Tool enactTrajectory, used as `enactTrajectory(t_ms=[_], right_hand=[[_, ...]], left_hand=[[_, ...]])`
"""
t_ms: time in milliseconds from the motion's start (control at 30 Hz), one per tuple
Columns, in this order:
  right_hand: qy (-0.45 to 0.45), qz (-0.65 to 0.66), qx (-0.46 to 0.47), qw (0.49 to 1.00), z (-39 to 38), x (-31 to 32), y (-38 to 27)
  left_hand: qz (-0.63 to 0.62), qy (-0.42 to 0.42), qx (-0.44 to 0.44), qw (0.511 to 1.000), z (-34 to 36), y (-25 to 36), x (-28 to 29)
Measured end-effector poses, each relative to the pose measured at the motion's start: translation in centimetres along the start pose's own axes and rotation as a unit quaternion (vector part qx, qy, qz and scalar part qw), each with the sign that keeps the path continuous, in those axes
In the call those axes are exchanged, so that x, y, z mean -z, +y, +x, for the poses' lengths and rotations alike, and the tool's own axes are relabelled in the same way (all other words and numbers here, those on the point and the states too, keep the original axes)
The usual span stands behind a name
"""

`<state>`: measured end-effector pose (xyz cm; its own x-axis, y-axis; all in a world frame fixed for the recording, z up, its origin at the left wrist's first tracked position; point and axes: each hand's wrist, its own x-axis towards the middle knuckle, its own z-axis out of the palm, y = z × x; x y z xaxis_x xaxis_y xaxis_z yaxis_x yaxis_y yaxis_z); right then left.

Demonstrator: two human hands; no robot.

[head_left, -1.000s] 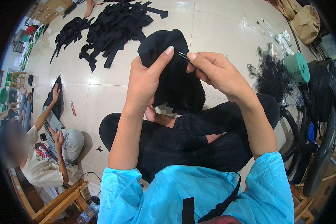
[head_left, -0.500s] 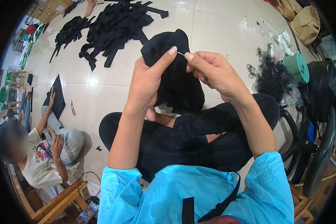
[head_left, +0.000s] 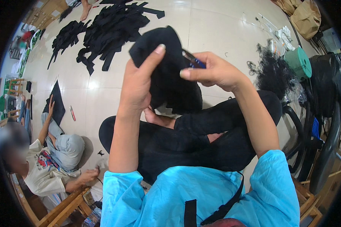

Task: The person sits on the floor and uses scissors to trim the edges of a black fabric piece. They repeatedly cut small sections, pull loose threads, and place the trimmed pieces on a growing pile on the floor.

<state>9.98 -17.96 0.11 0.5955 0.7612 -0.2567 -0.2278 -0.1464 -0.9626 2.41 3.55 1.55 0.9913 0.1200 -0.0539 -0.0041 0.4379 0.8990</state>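
My left hand (head_left: 138, 81) holds up a piece of black fabric (head_left: 168, 73), thumb pressed along its edge. My right hand (head_left: 214, 70) pinches a small dark tool with a blue handle (head_left: 193, 60) against the fabric's upper right side. The cloth hangs down over my crossed legs in black trousers (head_left: 185, 140). I sit on the tiled floor, and my blue sleeves fill the lower edge.
A heap of black fabric strips (head_left: 110, 26) lies on the floor ahead. A pile of black thread scraps (head_left: 272, 70) and a green spool (head_left: 298, 62) lie to the right, beside black chairs (head_left: 322, 125). Another person (head_left: 45, 159) sits at the left, touching black cloth (head_left: 57, 102).
The fabric and both hands have shifted slightly; the right hand's tool has moved along the cloth's upper edge. The person at the left moved an arm.
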Motion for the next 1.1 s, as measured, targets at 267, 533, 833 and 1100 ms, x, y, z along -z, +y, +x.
enactTrajectory(t_ms=[267, 533, 833, 1100], right_hand=[[0.129, -0.047, 0.159, 0.978, 2.5, -1.4, 2.8], [0.205, -0.073, 0.226, 0.949, 2.2, -4.9, 2.6], [0.111, -0.097, 0.155, 0.977, 1.5, -4.3, 1.7], [0.135, 0.097, 0.149, 0.975, 0.4, 0.6, -0.1]], left_hand=[[-0.087, 0.082, -0.058, 0.991, 0.9, 3.1, 3.7], [0.093, 0.033, -0.160, 0.982, 0.0, 1.2, 0.1], [0.106, 0.098, -0.220, 0.965, 0.1, 1.8, 1.7], [0.053, 0.126, -0.211, 0.968, 0.7, 3.6, 4.0]])
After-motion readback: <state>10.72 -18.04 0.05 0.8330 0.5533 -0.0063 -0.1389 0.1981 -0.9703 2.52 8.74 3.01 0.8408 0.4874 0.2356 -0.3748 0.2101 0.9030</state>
